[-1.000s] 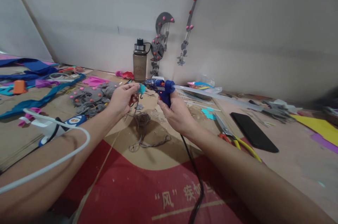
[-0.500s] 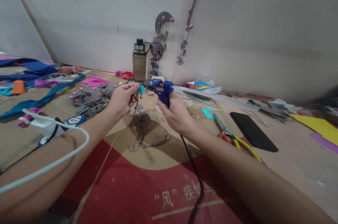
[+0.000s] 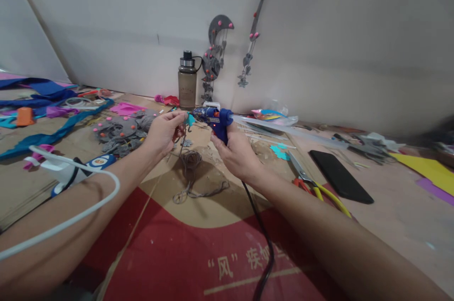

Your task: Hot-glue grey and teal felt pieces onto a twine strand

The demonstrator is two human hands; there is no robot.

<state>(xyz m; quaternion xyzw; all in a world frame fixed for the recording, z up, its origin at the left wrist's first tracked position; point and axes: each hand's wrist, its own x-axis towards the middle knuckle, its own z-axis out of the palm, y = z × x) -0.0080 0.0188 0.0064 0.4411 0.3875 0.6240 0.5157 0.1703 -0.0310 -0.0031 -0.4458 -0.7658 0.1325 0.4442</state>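
Observation:
My left hand pinches a small teal felt piece near the centre of the view. Grey cord hangs beneath those fingers and lies in a loose tangle on the cardboard. In my right hand is a blue glue gun, its nozzle pointing left, at or very near the teal piece; whether they touch is unclear. A small orange light shows on the gun's body. A long clear glue stick sticks out of its back, and a black cable runs down from the handle.
A bottle stands by the wall, beside hanging grey felt decorations. Right of my hands are teal cutouts, scissors and a black phone. Grey felt pieces and blue strips lie left. A white cable crosses my left forearm.

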